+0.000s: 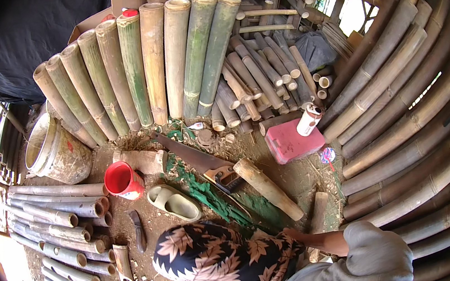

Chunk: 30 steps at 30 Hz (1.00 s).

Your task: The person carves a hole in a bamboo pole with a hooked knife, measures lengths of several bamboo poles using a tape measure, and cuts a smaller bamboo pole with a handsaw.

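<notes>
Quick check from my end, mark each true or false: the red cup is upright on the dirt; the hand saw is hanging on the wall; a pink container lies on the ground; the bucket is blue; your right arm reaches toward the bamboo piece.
1. Red cup upright on the dirt: true.
2. Hand saw on the wall: false, it lies on the ground.
3. Pink container on the ground: true.
4. Bucket blue: false, whitish and dirty.
5. Right arm reaches toward the bamboo piece: true; the hand is hidden.

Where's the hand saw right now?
In the head view the hand saw lies on the dirt floor near the middle, its blade running up-left toward the wooden block, its handle beside the short bamboo piece and right of the sandal.
</notes>
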### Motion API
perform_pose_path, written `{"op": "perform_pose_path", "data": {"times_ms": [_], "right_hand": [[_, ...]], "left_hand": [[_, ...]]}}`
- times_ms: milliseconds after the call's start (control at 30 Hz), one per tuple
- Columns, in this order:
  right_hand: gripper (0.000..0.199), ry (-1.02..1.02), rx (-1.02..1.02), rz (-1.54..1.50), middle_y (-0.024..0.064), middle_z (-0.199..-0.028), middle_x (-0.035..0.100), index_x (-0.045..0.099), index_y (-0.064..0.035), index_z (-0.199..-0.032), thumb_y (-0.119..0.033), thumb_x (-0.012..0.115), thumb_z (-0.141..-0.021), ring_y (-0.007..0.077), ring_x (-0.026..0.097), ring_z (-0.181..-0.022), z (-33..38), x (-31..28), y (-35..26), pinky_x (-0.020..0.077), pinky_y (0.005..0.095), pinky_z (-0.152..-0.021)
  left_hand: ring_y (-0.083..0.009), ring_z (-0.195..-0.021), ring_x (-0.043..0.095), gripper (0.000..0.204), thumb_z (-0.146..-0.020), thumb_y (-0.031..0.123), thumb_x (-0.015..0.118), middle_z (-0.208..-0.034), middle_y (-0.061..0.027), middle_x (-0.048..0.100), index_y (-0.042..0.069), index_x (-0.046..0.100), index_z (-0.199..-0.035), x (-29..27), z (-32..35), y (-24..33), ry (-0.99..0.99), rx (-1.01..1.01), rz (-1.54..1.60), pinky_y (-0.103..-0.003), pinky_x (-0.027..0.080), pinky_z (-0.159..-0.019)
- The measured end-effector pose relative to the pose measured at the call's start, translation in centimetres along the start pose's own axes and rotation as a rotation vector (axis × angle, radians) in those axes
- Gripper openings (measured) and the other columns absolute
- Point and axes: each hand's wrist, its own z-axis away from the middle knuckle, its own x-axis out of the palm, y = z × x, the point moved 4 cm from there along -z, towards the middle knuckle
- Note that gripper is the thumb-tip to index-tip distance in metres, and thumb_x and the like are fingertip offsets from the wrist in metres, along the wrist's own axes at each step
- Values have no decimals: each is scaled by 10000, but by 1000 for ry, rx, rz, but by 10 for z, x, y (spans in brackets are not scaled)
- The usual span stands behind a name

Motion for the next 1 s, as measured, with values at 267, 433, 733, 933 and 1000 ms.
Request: {"op": "perform_pose_path", "data": {"times_ms": [267, 433, 733, 933, 1000], "right_hand": [[420, -264, 456, 1038, 65, -1119, 699, 640, -105, -1268, -400, 545, -985, 267, 645, -988, -30, 59, -79, 493, 384, -857], [517, -695, 130, 993, 187, -1243, 641, 517, -70, -1397, -315, 546, -943, 390, 557, -1203, -4, 78, -154, 428, 444, -1006], [481, -832, 209, 1174, 159, -1188, 638, 521, -44, -1374, -272, 543, -951, 334, 565, -1127, -52, 57, -178, 440, 405, -958], [457, -823, 124, 1314, 141, -1152, 636, 523, -26, -1359, -243, 541, -956, 297, 571, -1077, -75, 87, -207, 448, 379, -926], [449, -706, 66, 1263, 134, -1139, 636, 523, -20, -1354, -233, 541, -958, 285, 573, -1060, -82, 103, -217, 451, 370, -916]], "left_hand": [[-389, -853, 635, 330, -836, 216, 704, -981, -184, 674, 22, 589, -1077, 46, -16, -40, 279, 1262, -928, -460, 494, -768], [-442, -866, 644, 386, -835, 236, 710, -902, -225, 669, 12, 573, -1118, 69, -18, -54, 23, 937, -711, -480, 522, -756], [-299, -757, 720, 691, -918, 641, 542, -848, -141, 676, 16, 623, -1201, 86, 13, -24, -136, -133, 24, -419, 592, -628], [-425, -946, 659, 498, -885, 446, 621, -973, -254, 692, 5, 652, -1113, 37, 101, 4, 520, 315, -542, -496, 529, -802], [-429, -944, 658, 482, -881, 425, 610, -995, -250, 690, 6, 639, -1120, 9, 143, 9, 668, 338, -506, -508, 528, -806]]}}
